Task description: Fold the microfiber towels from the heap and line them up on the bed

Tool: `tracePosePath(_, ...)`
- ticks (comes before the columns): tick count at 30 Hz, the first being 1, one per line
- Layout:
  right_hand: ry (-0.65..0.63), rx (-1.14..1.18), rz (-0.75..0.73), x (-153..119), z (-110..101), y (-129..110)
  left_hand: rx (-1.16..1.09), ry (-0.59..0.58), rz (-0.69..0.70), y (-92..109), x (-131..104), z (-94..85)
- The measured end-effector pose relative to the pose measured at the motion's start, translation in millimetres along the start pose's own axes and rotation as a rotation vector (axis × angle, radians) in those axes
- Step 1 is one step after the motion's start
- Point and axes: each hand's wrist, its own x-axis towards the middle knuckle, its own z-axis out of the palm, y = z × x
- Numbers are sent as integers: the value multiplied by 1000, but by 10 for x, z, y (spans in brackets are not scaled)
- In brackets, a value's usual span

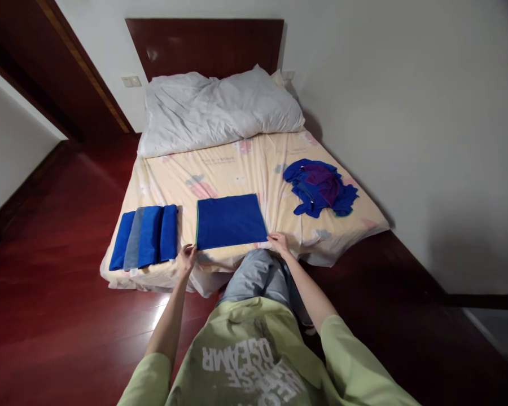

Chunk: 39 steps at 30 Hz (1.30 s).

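Observation:
A blue towel (231, 221) with green edging lies spread flat near the front edge of the bed. My left hand (187, 258) pinches its near left corner. At the near right corner, my right hand (278, 242) has its fingers closed on the edge. To the left, several folded towels (149, 237), blue and one greyish, lie side by side. A crumpled heap of blue and purple towels (319, 186) rests on the right side of the bed.
The bed (226, 175) has a pale sheet printed with strawberries. A white quilt (220, 113) lies bunched by the dark red headboard (211, 45). Dark red floor (68, 316) surrounds the bed, and a white wall (406, 124) stands at right.

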Motion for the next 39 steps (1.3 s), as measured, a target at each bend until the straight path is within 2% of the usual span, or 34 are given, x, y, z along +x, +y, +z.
tracePosePath(4, 10, -28, 49, 24, -8, 41, 59, -17, -47, 69, 82, -2)
tracePosePath(8, 23, -88, 82, 18, -31, 27, 79, 33, -48, 18, 63, -24)
tracePosePath(13, 3, -182, 80, -12, -59, -42, 127, 22, 33, -76, 15, -41)
tracePosePath(17, 2, -246, 60, -69, -46, -166, 247, -23, 120, -60, 41, 3)
tracePosePath(19, 45, -311, -14, -110, -19, -280, 327, -16, 185, -22, 61, 35)
tracePosePath(22, 87, -449, -226, -169, 59, -518, 408, -6, 330, 74, 92, 100)
tracePosePath(25, -10, -530, -379, -193, 195, -766, 403, -77, 492, 212, 145, 212)
tracePosePath(28, -127, -586, -457, -169, 373, -892, 400, -172, 580, 340, 229, 373)
tracePosePath(32, -181, -639, -430, -122, 562, -756, 406, -224, 570, 354, 325, 587)
tracePosePath(36, -148, -675, -347, -124, 602, -503, 423, -142, 458, 205, 328, 732)
tracePosePath(39, -131, -691, -362, -144, 586, -436, 454, -80, 451, 136, 304, 795)
